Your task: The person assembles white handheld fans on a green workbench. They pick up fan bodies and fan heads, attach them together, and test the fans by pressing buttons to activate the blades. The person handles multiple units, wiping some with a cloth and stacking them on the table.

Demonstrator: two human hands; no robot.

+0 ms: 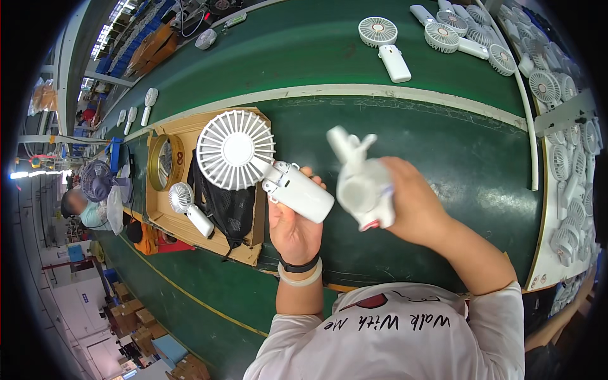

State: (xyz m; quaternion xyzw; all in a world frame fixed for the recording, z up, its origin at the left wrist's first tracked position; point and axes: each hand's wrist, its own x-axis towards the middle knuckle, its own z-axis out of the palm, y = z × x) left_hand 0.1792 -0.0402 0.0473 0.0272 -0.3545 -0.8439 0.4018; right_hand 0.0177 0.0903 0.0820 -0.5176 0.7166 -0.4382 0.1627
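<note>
My left hand [294, 231] is closed around the handle of a white handheld fan [297, 192]. The fan's round, slatted head tilts up to the left, over the edge of a cardboard tray [252, 254]. To the right, my right hand [408, 199] grips a white object [362, 187] with two ear-like prongs on top and a small red spot low down. Motion blurs that object, so its kind is unclear. It is held just right of the fan handle, apart from it, above the green tabletop [462, 171].
In the tray are a gold tape roll [166, 163], a black mesh bag [231, 212] and a smaller white fan [192, 210]. Beyond a pale rail, a fan [394, 62] lies on the green belt [297, 47]. Several fans crowd a white board [506, 275] at right. Another person's arm [563, 316] shows lower right.
</note>
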